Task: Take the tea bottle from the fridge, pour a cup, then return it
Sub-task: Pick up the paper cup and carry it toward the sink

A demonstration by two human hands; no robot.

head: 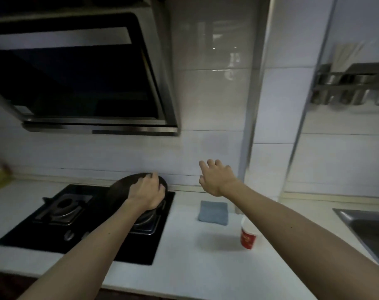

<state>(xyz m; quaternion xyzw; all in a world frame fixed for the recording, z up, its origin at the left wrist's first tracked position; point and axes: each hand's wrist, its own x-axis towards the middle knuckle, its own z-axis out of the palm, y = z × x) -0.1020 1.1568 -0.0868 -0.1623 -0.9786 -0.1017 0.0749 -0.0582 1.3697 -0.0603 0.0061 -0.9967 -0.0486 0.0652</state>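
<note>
A red and white paper cup [248, 234] stands on the white counter [205, 267], partly hidden behind my right forearm. My left hand [148, 191] hovers over the dark pan [119, 187] on the right burner, fingers loosely curled, holding nothing that I can see. My right hand [216, 177] is raised in front of the tiled wall above the counter, fingers spread and empty. No tea bottle and no fridge are in view.
A black gas hob [54, 224] lies left with a range hood [75, 72] above it. A folded blue cloth [213, 212] lies near the wall. A steel sink [368, 230] is at the right, a utensil rack [344, 85] on the wall above.
</note>
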